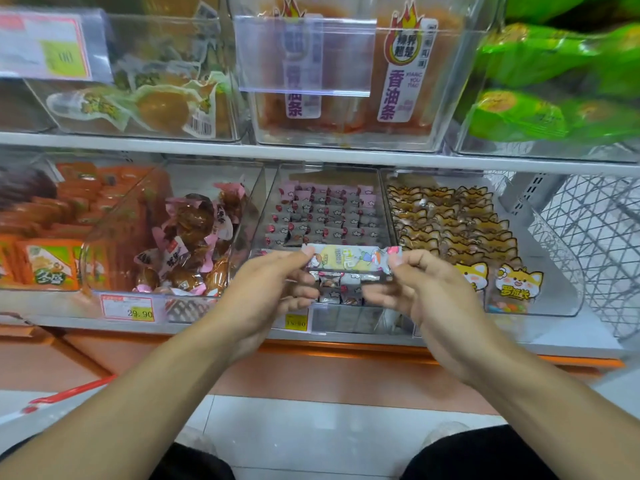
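Observation:
A long pastel snack bar wrapper (351, 258) is held level in front of a clear bin (273, 202) full of small pink-and-grey wrapped sweets. My left hand (273, 289) pinches its left end between thumb and fingers. My right hand (415, 289) pinches its right end the same way. The bar hangs just above the bin's front edge.
Clear bins line the lower shelf: brown pink-wrapped snacks (187, 237) to the left, orange packets (52, 258) further left, cat-printed packets (457, 230) to the right. A wire basket (595, 244) stands at far right. Upper shelf bins hold more snacks. A price tag (128, 308) hangs below.

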`<state>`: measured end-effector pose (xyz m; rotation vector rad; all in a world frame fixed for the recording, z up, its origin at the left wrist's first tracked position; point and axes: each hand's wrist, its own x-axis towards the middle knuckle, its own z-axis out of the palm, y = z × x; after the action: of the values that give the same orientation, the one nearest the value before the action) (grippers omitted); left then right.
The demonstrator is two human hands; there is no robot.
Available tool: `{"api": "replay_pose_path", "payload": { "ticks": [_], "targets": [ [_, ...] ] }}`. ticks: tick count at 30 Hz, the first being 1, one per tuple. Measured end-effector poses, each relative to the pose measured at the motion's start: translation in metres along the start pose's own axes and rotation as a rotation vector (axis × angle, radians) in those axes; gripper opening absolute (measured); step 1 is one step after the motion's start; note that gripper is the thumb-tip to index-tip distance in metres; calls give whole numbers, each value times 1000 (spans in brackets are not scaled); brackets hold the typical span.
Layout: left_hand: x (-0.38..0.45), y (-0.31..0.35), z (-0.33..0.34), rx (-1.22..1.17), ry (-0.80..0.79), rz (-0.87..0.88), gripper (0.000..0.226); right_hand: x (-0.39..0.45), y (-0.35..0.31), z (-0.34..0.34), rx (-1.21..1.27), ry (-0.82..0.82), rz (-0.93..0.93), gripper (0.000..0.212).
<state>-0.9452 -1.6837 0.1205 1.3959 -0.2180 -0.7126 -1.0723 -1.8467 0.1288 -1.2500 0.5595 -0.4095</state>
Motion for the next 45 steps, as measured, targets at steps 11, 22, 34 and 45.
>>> {"api": "replay_pose_path", "payload": {
  "ticks": [11,22,34,45],
  "targets": [
    [-9,1,-12,-52,-262,-151,19,0,2,-20,-136,-110,155,14],
    [-13,-6,-15,75,-186,-101,16,0,-1,-32,-168,-119,232,14],
    [-11,-7,-14,113,-119,45,17,3,2,-25,-53,-79,184,11],
    [-12,-8,-12,67,-127,43,18,7,7,-25,50,-224,167,40]
  ]
}}
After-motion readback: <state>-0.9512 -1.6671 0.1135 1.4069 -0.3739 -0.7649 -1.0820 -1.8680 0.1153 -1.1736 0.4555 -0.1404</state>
